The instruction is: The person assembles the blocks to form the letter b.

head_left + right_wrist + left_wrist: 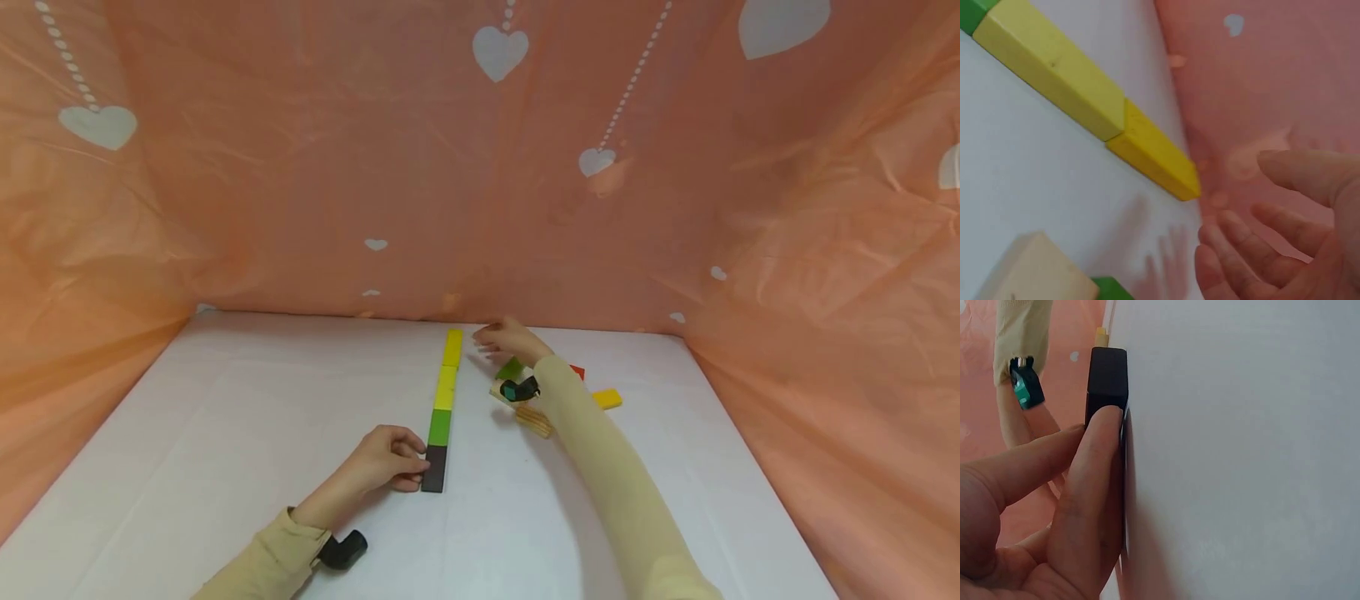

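Observation:
Four blocks lie end to end in a row on the white table: a black block [434,469] nearest, a green block [439,427], a pale yellow block [446,387] and a deeper yellow block [453,347] farthest. My left hand [392,458] rests beside the black block [1108,378], its fingertips touching that block's left side and edge. My right hand [512,340] hovers to the right of the row's far end. In the right wrist view its fingers [1235,250] are loosely bent and apart from the yellow block [1154,159], holding nothing.
Loose blocks lie right of the row, partly hidden by the right arm: a green block [511,369], a plain wood block [1038,272], a ridged wooden block [533,421], a red piece [577,372] and a yellow block [607,399]. An orange curtain [420,167] stands behind.

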Available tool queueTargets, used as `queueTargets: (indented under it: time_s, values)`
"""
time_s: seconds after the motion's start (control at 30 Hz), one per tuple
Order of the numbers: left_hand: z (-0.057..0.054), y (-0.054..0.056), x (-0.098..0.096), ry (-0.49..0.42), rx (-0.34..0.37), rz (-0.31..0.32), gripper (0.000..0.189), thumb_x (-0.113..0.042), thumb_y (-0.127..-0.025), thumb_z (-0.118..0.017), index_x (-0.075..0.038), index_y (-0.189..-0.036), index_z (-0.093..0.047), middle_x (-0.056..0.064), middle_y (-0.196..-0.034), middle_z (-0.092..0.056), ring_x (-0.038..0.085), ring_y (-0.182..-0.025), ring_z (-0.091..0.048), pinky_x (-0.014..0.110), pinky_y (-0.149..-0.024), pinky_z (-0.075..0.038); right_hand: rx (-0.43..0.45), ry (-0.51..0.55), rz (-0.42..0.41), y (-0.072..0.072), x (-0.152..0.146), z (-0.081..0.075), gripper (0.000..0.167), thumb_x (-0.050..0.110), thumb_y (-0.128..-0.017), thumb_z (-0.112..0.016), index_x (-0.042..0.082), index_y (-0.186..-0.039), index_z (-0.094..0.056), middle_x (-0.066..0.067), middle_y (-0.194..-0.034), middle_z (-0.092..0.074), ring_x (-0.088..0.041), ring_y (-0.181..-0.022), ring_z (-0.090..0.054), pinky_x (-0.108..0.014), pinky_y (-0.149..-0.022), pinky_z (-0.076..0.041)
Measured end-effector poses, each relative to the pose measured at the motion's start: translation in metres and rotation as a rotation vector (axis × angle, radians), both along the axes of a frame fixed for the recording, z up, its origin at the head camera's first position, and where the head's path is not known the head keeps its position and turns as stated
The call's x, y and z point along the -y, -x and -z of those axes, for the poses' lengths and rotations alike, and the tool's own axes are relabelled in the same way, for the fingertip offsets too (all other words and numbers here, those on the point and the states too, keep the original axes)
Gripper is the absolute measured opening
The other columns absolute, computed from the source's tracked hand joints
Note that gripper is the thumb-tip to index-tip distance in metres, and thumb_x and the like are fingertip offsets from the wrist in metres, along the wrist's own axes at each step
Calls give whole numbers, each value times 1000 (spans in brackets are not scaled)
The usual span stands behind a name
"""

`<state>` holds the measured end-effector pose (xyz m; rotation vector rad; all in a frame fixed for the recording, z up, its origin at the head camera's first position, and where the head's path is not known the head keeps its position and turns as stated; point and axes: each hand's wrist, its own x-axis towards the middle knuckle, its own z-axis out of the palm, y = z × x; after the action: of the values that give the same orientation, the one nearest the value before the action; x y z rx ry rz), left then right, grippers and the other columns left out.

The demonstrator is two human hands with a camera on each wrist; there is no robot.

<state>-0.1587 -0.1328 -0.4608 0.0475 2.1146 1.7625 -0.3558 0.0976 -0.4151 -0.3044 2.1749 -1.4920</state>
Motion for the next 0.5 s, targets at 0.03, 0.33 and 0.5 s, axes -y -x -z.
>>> queueTargets:
  time_s: [0.03,0.33,0.5]
  values:
    - [0,0,0,-1,0,0,24,8,-83,-69,12,-103,-57,12,-78,-63,17,-63,-64,35,-60,-61,-9,-3,-11,-2,-3,-3,53,17,-97,-57,-1,-143,-36,-20,-129,-53,-36,-115,-54,-47,-98,-48]
    - [1,2,0,-17,5,5,24,9,-82,-68,13,-103,-57,12,-78,-63,16,-63,-64,35,-60,-61,-208,-135,-117,-27,-30,-23,48,23,-96,-59,7,-139,-45,-12,-129,-54,-30,-118,-51,-47,-102,-44]
    - [0,1,0,-7,9,-1,24,8,-82,-69,13,-103,-57,12,-79,-63,17,-63,-64,35,-61,-61,-302,-188,-147,-40,-43,-21,42,18,-95,-61,5,-134,-51,-17,-124,-57,-27,-111,-55,-40,-97,-48]
